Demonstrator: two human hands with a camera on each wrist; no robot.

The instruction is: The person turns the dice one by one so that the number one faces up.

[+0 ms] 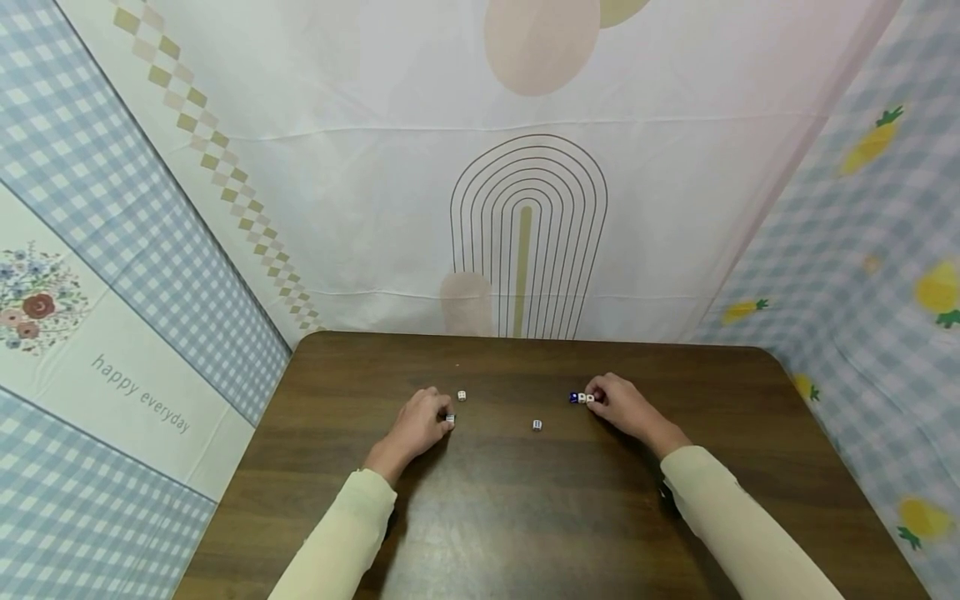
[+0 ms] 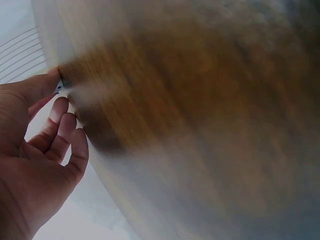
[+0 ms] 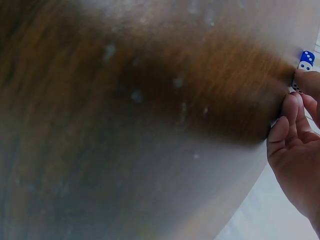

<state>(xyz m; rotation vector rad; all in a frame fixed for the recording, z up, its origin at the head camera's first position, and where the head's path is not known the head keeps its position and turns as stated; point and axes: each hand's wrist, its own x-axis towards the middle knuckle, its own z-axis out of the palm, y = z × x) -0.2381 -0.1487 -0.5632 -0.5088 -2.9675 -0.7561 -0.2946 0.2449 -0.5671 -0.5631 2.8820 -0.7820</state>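
Note:
Between thumb and forefinger, my left hand [image 1: 418,423] pinches a white die [image 1: 450,419] on the wooden table. The left wrist view shows only a sliver of this die [image 2: 59,86] past the thumb; its other three fingers are bent below. A second white die [image 1: 461,396] lies just beyond these fingertips. On the right, a blue die [image 1: 573,397] and two white dice [image 1: 582,398] form a short row. My right hand [image 1: 622,406] pinches the white die [image 1: 590,398] at the row's right end. Its thumb partly covers that die in the right wrist view.
Another white die [image 1: 537,425] lies on the table [image 1: 495,517] between the hands, nearer to me than the row. A patterned cloth [image 1: 375,208] hangs right behind the table's far edge. Checked cloths [image 1: 135,275] hang along both sides.

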